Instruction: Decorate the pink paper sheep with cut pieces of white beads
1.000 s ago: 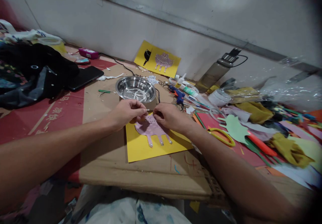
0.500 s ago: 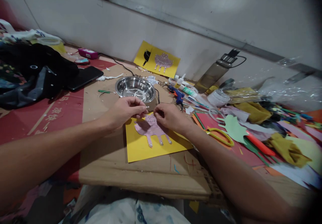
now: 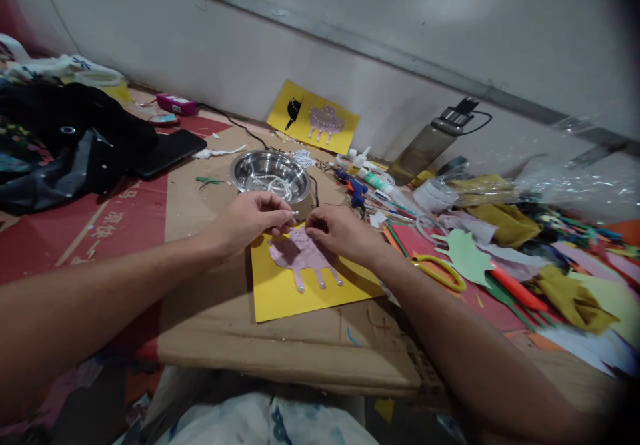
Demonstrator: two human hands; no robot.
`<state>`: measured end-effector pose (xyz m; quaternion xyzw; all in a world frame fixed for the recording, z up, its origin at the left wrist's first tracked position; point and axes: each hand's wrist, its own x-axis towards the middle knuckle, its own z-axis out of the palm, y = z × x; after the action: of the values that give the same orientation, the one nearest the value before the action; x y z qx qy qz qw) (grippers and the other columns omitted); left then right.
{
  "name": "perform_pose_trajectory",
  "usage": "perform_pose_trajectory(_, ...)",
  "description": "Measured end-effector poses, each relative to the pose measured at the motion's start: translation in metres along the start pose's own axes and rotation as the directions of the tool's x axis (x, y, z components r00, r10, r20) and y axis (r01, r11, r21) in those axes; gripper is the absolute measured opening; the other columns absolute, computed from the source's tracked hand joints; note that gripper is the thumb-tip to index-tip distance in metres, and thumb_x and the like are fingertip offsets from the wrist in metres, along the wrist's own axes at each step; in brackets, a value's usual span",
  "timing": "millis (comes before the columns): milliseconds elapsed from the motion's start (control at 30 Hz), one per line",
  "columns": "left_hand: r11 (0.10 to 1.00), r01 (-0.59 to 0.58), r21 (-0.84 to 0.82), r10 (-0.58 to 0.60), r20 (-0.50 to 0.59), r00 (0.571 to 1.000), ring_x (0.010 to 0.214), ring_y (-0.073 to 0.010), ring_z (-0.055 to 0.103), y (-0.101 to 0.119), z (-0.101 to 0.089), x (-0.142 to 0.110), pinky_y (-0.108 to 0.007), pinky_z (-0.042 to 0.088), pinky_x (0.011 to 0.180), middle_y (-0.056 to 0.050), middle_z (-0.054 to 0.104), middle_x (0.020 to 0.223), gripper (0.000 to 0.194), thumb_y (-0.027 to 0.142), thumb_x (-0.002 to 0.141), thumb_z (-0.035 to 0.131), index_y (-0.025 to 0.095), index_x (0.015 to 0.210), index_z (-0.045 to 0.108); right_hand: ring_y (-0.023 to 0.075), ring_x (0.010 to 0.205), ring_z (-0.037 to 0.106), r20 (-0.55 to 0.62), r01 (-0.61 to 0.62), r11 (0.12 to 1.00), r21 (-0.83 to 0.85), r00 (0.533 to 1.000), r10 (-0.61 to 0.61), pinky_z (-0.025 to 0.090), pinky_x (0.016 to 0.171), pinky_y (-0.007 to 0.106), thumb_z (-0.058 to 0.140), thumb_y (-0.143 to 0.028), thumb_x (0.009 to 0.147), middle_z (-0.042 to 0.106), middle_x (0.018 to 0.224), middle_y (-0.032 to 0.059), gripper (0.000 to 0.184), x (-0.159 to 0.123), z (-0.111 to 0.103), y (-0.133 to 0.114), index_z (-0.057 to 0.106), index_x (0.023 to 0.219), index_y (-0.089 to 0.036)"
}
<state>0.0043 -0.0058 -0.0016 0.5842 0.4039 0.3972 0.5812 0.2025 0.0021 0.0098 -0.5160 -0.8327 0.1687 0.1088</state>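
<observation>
Between the thumb and finger of my left hand [image 3: 260, 221] is a short string of white pearl beads [image 3: 295, 213], its end poking out to the right. My right hand [image 3: 340, 231] is pinched close by; whatever its fingertips hold is hidden or too small to name. Below both hands lies a yellow card [image 3: 280, 305] bearing a pink cut-out shape [image 3: 307, 261] with legs. Pearl beads dot its upper part and the leg tips. Just behind my left hand stands a steel bowl [image 3: 237, 171] with strung white beads inside.
Against the wall leans another yellow card [image 3: 345, 139] with a beaded pink shape. A blue glue gun [image 3: 356, 193], a bottle [image 3: 427, 145], yellow-handled scissors [image 3: 445, 268] and coloured paper crowd the right. A black phone [image 3: 170, 155] and dark cloth [image 3: 65, 145] lie left.
My left hand has risen slightly off the card, and the white beads now show beyond its fingertips. My right hand has stayed nearly in place, still pinched.
</observation>
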Motion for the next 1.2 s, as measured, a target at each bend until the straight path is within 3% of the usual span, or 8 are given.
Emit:
perform_pose_trajectory(200,1.000,-0.007,0.009,0.007,0.001,1.000,0.060,-0.0102,0.057,-0.002,-0.001,0.000,-0.023,0.041,0.054,-0.005,0.068,0.074,0.012,0.026,0.073,0.065,0.015,0.075,0.062,0.0099,0.059,0.052,0.025,0.007,1.000,0.008,1.000,-0.007,0.037,0.054,0.021,0.057,-0.009,0.074,0.063,0.069,0.0011,0.009,0.000,0.001,0.001,0.062,0.074,-0.016)
perform_pose_trajectory(367,1.000,0.008,0.007,-0.008,-0.005,1.000,0.061,-0.0101,0.058,-0.002,-0.001,0.000,-0.021,0.040,0.051,-0.005,0.068,0.075,0.013,0.028,0.074,0.066,0.016,0.076,0.062,0.0103,0.058,0.051,-0.060,0.011,1.000,-0.005,0.998,-0.011,0.037,0.054,0.021,0.056,-0.012,0.076,0.062,0.068,0.0011,0.006,0.002,0.006,0.006,0.061,0.076,-0.016)
perform_pose_trajectory(533,1.000,0.010,0.014,-0.010,-0.012,1.000,0.060,-0.0104,0.058,-0.001,-0.001,0.000,-0.021,0.040,0.050,-0.006,0.068,0.076,0.012,0.027,0.073,0.066,0.016,0.076,0.062,0.0120,0.065,0.053,-0.097,0.104,0.990,-0.092,0.989,-0.112,0.038,0.059,0.023,0.056,-0.014,0.078,0.064,0.075,0.0038,0.006,0.004,0.010,0.011,0.061,0.076,-0.016)
perform_pose_trajectory(700,1.000,-0.010,0.008,0.010,-0.006,1.000,0.061,-0.0104,0.058,-0.002,-0.002,0.001,-0.022,0.041,0.053,-0.005,0.068,0.074,0.011,0.026,0.073,0.065,0.015,0.075,0.062,0.0135,0.072,0.056,-0.038,0.164,0.984,-0.066,0.985,-0.167,0.041,0.064,0.024,0.056,-0.014,0.081,0.066,0.080,0.0043,0.009,0.002,0.007,0.012,0.064,0.080,-0.017)
perform_pose_trajectory(833,1.000,-0.004,0.009,0.004,-0.013,1.000,0.063,-0.0106,0.057,-0.003,-0.003,0.001,-0.023,0.042,0.055,-0.006,0.069,0.077,0.012,0.027,0.074,0.065,0.015,0.076,0.062,0.0141,0.076,0.059,-0.021,0.131,0.991,-0.030,0.991,-0.131,0.042,0.068,0.025,0.056,-0.014,0.083,0.068,0.082,0.0042,0.011,0.002,0.003,0.012,0.066,0.081,-0.017)
perform_pose_trajectory(1200,1.000,-0.006,0.011,0.006,-0.013,1.000,0.059,-0.0090,0.054,-0.001,-0.002,0.001,-0.022,0.040,0.054,-0.004,0.066,0.071,0.012,0.026,0.073,0.066,0.015,0.074,0.062,0.0119,0.067,0.057,-0.007,0.025,1.000,-0.013,1.000,-0.026,0.040,0.060,0.023,0.057,-0.013,0.080,0.067,0.077,0.0032,0.009,0.000,0.002,0.008,0.065,0.079,-0.017)
